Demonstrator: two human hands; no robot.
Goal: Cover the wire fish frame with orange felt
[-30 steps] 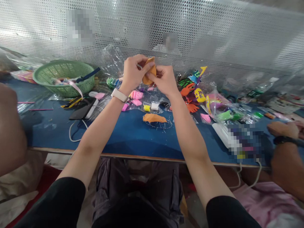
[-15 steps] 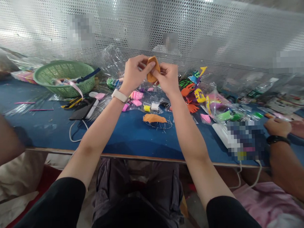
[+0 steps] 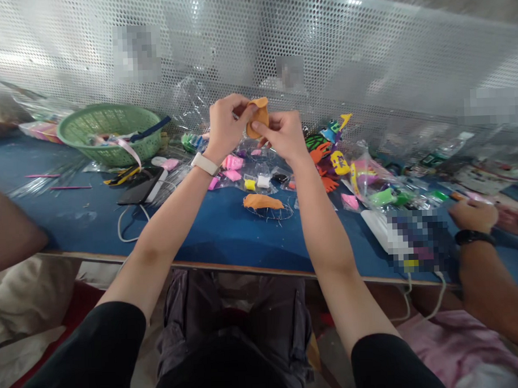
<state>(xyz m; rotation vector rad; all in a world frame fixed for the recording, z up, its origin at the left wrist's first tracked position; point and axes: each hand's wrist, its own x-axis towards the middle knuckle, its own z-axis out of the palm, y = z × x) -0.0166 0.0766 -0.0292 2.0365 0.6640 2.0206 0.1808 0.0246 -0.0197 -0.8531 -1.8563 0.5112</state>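
Note:
Raised above the table, a flattened piece of orange modelling clay (image 3: 260, 117) is pinched between my two hands. My left hand (image 3: 230, 124) grips its left side, thumb on the near face. From the right, my right hand (image 3: 286, 133) presses its thumb on the lower part, with the other fingers behind. The clay's top edge curls over. Below on the table lies a wire mesh frame (image 3: 279, 213), its left and upper part covered by another lump of orange clay (image 3: 262, 202). Small packets of yellow clay (image 3: 249, 184) and white clay (image 3: 263, 181) lie just behind it.
A green basket (image 3: 110, 134) holding tools stands at the left, with a phone (image 3: 142, 187) and cable before it. Orange clay hands (image 3: 321, 153) and bagged clay lie right. A co-worker's hand (image 3: 472, 215) rests at far right; a perforated metal panel (image 3: 236, 42) stands behind.
The clay in my hands has turned and its top edge now bends over, showing a wider face. My hands have shifted slightly left. The mesh frame has stayed put.

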